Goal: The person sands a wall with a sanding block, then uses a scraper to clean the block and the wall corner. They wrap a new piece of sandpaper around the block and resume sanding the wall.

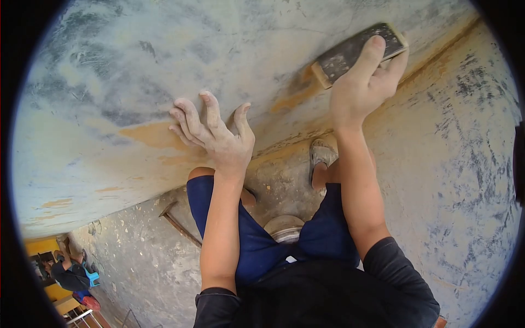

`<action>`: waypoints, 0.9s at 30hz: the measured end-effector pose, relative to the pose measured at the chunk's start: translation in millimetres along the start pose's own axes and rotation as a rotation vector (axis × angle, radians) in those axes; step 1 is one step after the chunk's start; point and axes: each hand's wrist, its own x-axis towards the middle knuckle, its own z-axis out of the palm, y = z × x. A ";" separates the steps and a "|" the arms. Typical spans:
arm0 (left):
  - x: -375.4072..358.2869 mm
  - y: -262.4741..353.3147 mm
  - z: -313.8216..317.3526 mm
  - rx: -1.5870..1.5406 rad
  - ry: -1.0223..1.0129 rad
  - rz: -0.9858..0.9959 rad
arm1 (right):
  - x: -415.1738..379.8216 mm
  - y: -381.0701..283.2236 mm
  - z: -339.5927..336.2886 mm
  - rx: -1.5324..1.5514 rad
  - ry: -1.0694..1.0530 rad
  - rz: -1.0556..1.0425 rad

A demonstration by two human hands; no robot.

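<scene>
My right hand (365, 95) grips a sanding block (350, 56), a pale-edged block with a dark, worn, dust-speckled face. The thumb presses on that face while the fingers wrap the far edge. The block lies close against the patchy grey-white wall (180, 49), near the corner where another wall meets it. To the left, my left hand (221, 136) has its dusty fingers spread and slightly curled, fingertips at the wall beside an orange-brown patch (150, 136). Nothing is in that hand.
A hammer-like tool with a long handle (181, 225) lies on the speckled concrete floor (147, 251). Between my legs is a round pale container (284, 227). A second wall (448, 169) rises at right. Far left, a person (71, 277) is near a blue stool (92, 276).
</scene>
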 end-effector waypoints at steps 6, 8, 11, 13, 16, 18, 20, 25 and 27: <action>-0.9 -0.3 3.0 -0.007 0.018 -0.001 | -51.6 5.5 8.2 0.028 -0.146 0.038; 1.3 1.8 2.6 -0.024 0.016 0.001 | -3.2 5.5 4.4 0.016 -0.031 0.021; -2.8 -0.9 -2.3 -0.010 -0.006 -0.004 | 42.9 -15.2 -1.2 0.180 0.119 0.149; 0.2 -0.7 0.8 -0.005 0.007 0.003 | 30.9 -17.3 -2.9 0.364 0.087 0.442; -0.3 -1.9 2.7 0.003 0.025 0.012 | -36.7 4.5 10.2 -0.083 -0.103 -0.069; -0.2 -0.3 2.1 -0.006 0.019 0.007 | -23.0 10.8 6.6 -0.110 -0.045 -0.104; 3.6 0.6 2.3 -0.007 0.020 0.003 | 3.8 4.4 6.5 -0.114 0.001 -0.145; 0.6 -1.8 4.6 0.002 0.027 0.014 | -11.5 -0.5 5.0 0.141 0.052 0.166; -0.2 0.0 3.9 0.000 0.028 -0.001 | -32.5 -2.8 7.1 -0.004 -0.063 0.079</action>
